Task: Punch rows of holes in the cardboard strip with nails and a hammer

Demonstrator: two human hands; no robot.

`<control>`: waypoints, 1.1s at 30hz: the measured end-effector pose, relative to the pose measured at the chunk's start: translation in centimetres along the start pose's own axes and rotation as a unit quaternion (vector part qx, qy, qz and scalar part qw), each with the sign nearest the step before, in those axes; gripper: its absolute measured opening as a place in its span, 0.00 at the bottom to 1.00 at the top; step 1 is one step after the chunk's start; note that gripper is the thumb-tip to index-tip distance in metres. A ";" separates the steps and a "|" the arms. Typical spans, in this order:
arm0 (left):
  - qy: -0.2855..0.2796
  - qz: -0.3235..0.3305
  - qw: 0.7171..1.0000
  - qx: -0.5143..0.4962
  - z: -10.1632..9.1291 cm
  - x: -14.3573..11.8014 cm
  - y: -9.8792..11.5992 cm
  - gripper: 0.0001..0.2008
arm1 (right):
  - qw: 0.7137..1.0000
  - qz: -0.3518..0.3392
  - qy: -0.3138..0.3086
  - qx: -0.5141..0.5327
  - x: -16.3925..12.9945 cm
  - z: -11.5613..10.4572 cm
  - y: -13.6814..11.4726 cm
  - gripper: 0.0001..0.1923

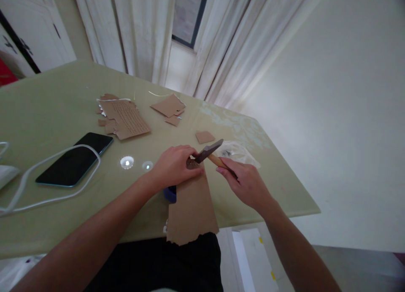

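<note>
My right hand [248, 184] is wrapped round the wooden handle of a hammer [209, 151]. Its dark metal head is over the far end of a long cardboard strip [194, 203], close to the fingertips of my left hand [175, 167]. That hand is closed on the far end of the strip, thumb across its top. A small brownish thing [191, 163] shows between the left thumb and fingers; its kind is unclear. Under the strip's left side, a blue curved object [171, 193] is partly hidden. The strip's torn near end hangs over the table edge.
Torn cardboard pieces [126, 119] lie at the back left of the glossy table [278, 190], with more cardboard [169, 105] at the back middle and a small square [204, 136]. A clear plastic bag [240, 152] is beyond my right hand. A phone [76, 159] and white cable [47, 203] lie left.
</note>
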State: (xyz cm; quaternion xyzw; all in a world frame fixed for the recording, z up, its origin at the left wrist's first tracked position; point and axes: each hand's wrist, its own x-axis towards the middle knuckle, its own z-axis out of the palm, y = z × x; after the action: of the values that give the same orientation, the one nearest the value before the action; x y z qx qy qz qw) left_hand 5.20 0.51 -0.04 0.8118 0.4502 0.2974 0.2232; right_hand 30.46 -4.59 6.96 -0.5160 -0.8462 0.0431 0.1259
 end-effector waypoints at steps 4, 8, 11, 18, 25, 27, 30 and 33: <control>0.006 0.012 0.998 -0.057 -0.2 0.1 -0.5 0.17 | 1.000 -0.008 -0.026 0.005 0.3 0.3 -0.2 0.15; -0.076 0.004 0.986 -0.146 -1.3 0.3 -1.9 0.25 | 0.999 -0.007 -0.051 0.005 0.7 0.5 -0.2 0.14; -0.136 -0.003 0.971 -0.196 -1.8 0.4 -2.8 0.28 | 0.999 -0.009 -0.040 0.010 0.8 0.6 -0.2 0.14; -0.137 -0.003 0.966 -0.219 -1.4 0.6 -2.7 0.26 | 0.998 -0.028 -0.037 0.030 1.2 0.7 -0.8 0.13; -0.151 -0.010 0.955 -0.255 -1.6 0.6 -2.7 0.25 | 0.998 -0.036 -0.035 0.027 2.0 1.2 -1.6 0.13; -0.158 -0.019 0.952 -0.261 -1.5 0.6 -2.8 0.26 | 0.998 -0.042 -0.051 0.015 2.2 1.4 -1.8 0.13; -0.157 -0.014 0.950 -0.270 -1.2 0.6 -3.1 0.26 | 0.998 -0.042 -0.044 0.013 2.3 1.5 -1.9 0.13; -0.145 -0.018 0.956 -0.254 -1.0 0.6 -3.1 0.28 | 0.998 -0.037 -0.036 0.026 2.2 1.4 -1.7 0.13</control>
State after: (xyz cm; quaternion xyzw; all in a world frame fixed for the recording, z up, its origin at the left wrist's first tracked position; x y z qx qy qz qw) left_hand 2.90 2.69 -1.11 0.7545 0.3376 0.2765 0.4901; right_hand 27.67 -3.38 6.35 -0.4787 -0.8675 0.0787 0.1097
